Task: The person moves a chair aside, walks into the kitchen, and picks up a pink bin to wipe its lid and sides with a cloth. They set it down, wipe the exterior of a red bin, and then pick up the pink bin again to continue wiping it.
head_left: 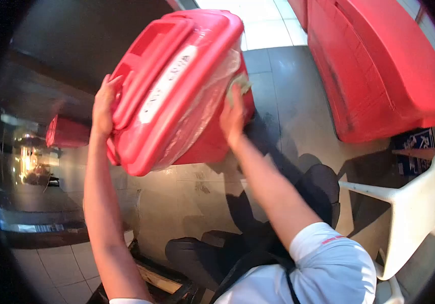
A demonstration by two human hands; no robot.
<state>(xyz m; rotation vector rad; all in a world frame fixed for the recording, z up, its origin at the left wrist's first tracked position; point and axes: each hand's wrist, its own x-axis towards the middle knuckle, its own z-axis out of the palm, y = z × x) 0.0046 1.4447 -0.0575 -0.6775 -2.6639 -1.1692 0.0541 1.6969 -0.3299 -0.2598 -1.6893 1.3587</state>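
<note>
A red lidded plastic bin [197, 86] is tilted in front of me. A white label with dark handwriting [168, 83] runs across its lid, and a clear plastic liner [202, 114] hangs out below the rim. My left hand [104, 107] grips the lid's left edge, its fingers partly hidden around the side. Against the bin's right side, my right hand [233, 114] holds a crumpled, pale greenish cloth [241, 83] under its fingers. The palm of that hand is hidden from view.
Large red plastic containers [364, 71] stand at the upper right. A white plastic chair [415, 197] is at the right, near a dark blue printed box [414, 147]. Another small red bin [68, 131] sits at the left on the tiled floor [192, 190].
</note>
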